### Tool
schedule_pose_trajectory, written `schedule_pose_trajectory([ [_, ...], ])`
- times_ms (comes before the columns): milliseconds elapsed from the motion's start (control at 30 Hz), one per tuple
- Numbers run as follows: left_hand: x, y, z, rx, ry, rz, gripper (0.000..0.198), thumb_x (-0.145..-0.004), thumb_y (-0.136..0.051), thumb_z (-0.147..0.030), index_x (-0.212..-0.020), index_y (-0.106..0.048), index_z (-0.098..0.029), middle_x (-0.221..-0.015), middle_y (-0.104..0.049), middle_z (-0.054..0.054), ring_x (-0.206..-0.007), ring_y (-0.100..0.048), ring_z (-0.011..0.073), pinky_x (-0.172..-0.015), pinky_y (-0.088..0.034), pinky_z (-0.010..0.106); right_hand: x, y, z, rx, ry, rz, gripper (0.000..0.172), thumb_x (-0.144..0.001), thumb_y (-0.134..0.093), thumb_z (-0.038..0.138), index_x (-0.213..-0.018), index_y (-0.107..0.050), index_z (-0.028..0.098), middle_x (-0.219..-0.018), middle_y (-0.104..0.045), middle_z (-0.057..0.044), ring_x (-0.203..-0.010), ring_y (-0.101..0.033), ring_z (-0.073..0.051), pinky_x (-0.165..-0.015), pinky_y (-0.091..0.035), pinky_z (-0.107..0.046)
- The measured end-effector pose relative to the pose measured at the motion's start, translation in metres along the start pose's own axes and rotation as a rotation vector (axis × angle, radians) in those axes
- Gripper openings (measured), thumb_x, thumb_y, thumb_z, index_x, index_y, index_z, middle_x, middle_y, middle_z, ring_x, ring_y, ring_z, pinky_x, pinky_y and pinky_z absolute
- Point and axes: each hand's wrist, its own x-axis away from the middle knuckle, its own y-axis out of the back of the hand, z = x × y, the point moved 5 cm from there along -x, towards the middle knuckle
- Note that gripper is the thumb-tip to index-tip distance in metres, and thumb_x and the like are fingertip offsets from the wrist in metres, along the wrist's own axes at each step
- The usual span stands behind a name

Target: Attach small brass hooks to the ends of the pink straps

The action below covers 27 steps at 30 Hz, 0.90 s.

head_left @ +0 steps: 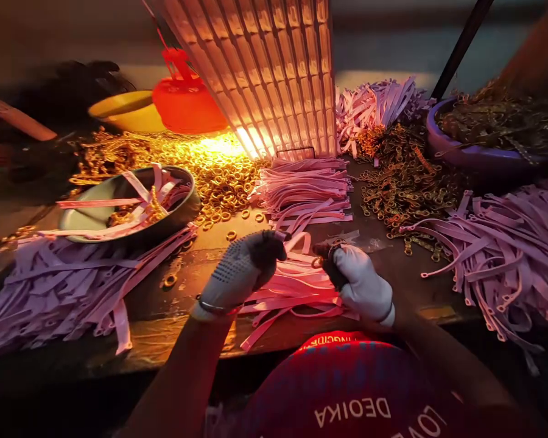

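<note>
My left hand (246, 261), in a white dotted glove with dark fingertips, is closed on the end of a pink strap (305, 242). Facing it across a small gap, my right hand (358, 280) wears a similar glove and pinches a small gold-coloured metal ring (317, 262). Whether the ring belongs to a larger clasp is hidden by the fingers. Under both hands lies a loose pile of pink straps (296, 283). Just beyond, more straps are stacked in a neat bundle (305, 188).
Gold rings (228, 182) heap up under a bright lamp with a red shade (187, 103). A green bowl (84, 210) holds straps and metal parts. Metal clasps (402, 176) lie beside a purple basin (452, 143). Strap piles (68, 286) flank both sides. A ribbed panel (274, 73) leans behind.
</note>
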Motion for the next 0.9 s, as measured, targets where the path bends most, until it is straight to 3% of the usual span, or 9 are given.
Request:
schedule_pose_trajectory([
  [133, 0.011, -0.039, 0.028, 0.034, 0.117, 0.077, 0.028, -0.080, -0.072, -0.045, -0.086, -0.063, -0.018, -0.060, -0.053, -0.004, -0.044, -0.040, 0.0057, -0.040, -0.029, 0.017, -0.005, -0.003, 0.004, 0.179, -0.033, 0.206, 0.019, -0.092, -0.048, 0.017, -0.101, -0.063, 0.013, -0.083, -0.067, -0.009, -0.074, -0.060, -0.021, -0.069, -0.044, -0.032],
  [267, 0.010, -0.057, 0.037, 0.032, 0.121, 0.177, 0.032, -0.083, -0.066, -0.048, -0.077, -0.056, -0.018, -0.061, -0.048, -0.004, -0.050, -0.041, 0.0078, -0.045, -0.032, 0.019, -0.002, -0.008, 0.006, 0.456, -0.054, 0.351, 0.021, -0.083, -0.052, 0.011, -0.101, -0.063, 0.013, -0.086, -0.066, -0.012, -0.074, -0.059, -0.024, -0.064, -0.039, -0.033],
  [400, 0.009, -0.062, 0.030, -0.337, -0.092, 0.322, 0.035, -0.092, -0.055, -0.045, -0.071, -0.054, -0.018, -0.058, -0.046, -0.004, -0.053, -0.039, 0.0091, -0.048, -0.030, 0.022, 0.002, -0.014, 0.007, 0.595, -0.025, 0.377, 0.016, -0.090, -0.048, 0.013, -0.097, -0.062, 0.014, -0.086, -0.065, -0.013, -0.072, -0.057, -0.022, -0.058, -0.032, -0.032],
  [500, 0.010, -0.062, 0.025, -0.552, -0.256, 0.372, 0.035, -0.094, -0.054, -0.041, -0.068, -0.055, -0.017, -0.061, -0.051, -0.003, -0.058, -0.041, 0.0100, -0.053, -0.032, 0.023, 0.005, -0.015, 0.006, 0.649, -0.016, 0.350, 0.022, -0.096, -0.039, 0.011, -0.092, -0.060, 0.014, -0.080, -0.063, -0.012, -0.066, -0.054, -0.021, -0.056, -0.027, -0.031],
  [667, 0.008, -0.066, 0.031, -0.503, -0.184, 0.414, 0.039, -0.097, -0.048, -0.045, -0.069, -0.051, -0.018, -0.058, -0.049, -0.004, -0.054, -0.041, 0.0102, -0.051, -0.031, 0.023, 0.004, -0.013, 0.008, 0.642, 0.012, 0.356, 0.029, -0.098, -0.033, 0.006, -0.090, -0.060, 0.014, -0.075, -0.062, -0.011, -0.063, -0.051, -0.019, -0.055, -0.026, -0.032],
  [800, 0.005, -0.076, 0.030, -0.639, -0.308, 0.383, 0.029, -0.094, -0.052, -0.037, -0.075, -0.060, -0.017, -0.067, -0.061, 0.000, -0.060, -0.048, 0.0130, -0.057, -0.036, 0.025, -0.001, -0.010, 0.001, 0.641, -0.070, 0.430, 0.021, -0.095, -0.039, 0.008, -0.098, -0.060, 0.012, -0.084, -0.064, -0.014, -0.068, -0.056, -0.022, -0.055, -0.028, -0.032],
  [900, 0.002, -0.075, 0.032, -0.615, -0.290, 0.340, 0.031, -0.095, -0.051, -0.038, -0.075, -0.063, -0.017, -0.066, -0.061, 0.001, -0.059, -0.048, 0.0127, -0.057, -0.037, 0.024, -0.003, -0.005, -0.003, 0.595, -0.128, 0.446, 0.021, -0.088, -0.046, 0.007, -0.104, -0.058, 0.011, -0.090, -0.065, -0.014, -0.075, -0.059, -0.024, -0.060, -0.035, -0.033],
])
